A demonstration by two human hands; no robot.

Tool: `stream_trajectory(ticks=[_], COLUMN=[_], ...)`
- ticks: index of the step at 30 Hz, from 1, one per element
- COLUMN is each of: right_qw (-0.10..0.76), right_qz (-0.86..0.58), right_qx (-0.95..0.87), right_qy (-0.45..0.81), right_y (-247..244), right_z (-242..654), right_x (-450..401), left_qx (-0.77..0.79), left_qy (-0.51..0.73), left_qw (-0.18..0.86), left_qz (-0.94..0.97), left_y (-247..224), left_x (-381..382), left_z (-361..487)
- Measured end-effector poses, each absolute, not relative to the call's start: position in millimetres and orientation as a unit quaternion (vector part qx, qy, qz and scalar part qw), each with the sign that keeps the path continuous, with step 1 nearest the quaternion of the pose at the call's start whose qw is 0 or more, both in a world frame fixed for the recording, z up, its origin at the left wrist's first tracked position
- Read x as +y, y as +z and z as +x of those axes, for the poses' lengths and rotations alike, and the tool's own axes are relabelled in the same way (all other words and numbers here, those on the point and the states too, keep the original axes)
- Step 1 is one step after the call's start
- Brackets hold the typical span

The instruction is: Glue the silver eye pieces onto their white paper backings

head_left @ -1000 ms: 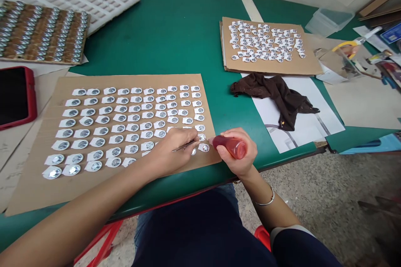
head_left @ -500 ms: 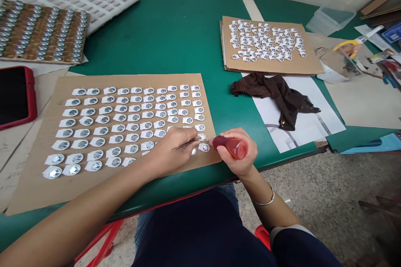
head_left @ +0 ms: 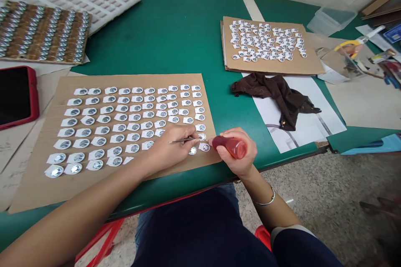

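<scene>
Pinching a thin tool (head_left: 187,139) in my left fingers (head_left: 188,132), I wrap my right fingers (head_left: 223,152) around a red bottle (head_left: 230,146) beside a silver disc (head_left: 206,147).

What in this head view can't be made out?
All in the head view:
Under the left hand and forearm: any silver pieces there, covered.
Thin tool: tip too small to tell whether it touches a piece.
Red bottle: contents level, hidden by the right hand.
Phone: left side, cut off by the frame edge.
</scene>
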State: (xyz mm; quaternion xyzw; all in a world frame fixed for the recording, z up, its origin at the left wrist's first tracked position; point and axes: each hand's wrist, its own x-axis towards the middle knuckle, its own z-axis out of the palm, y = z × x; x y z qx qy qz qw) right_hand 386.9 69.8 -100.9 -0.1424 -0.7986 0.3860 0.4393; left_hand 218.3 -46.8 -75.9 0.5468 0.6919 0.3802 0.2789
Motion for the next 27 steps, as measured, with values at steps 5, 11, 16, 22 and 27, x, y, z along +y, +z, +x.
stream_trajectory(ticks=[5, 11, 16, 22, 27], right_qw=[0.435, 0.43, 0.428, 0.427, 0.429], right_qz=[-0.139, -0.134, -0.131, -0.13, -0.132], right_qx=[-0.798, -0.801, -0.802, -0.803, -0.805], right_qy=[0.393, 0.395, 0.397, 0.395, 0.389], right_y=[-100.9, -100.0, -99.8, -99.5, -99.9], right_z=[386.1, 384.6, 384.3, 383.6, 382.7], right_x=[69.6, 68.4, 68.1, 68.5, 69.0], left_qx=[0.695, 0.702, 0.7, 0.7, 0.704], left_qy=[0.383, 0.382, 0.388, 0.393, 0.392], left_qw=[0.291, 0.302, 0.326, 0.35, 0.36], left_qz=[0.534, 0.52, 0.503, 0.482, 0.47], left_y=[-77.8, -75.4, -73.5, -74.5, -75.8], left_x=[-46.8, -45.8, -45.1, -45.1, -44.2], left_z=[217.1, 216.6, 215.6, 213.5, 212.7])
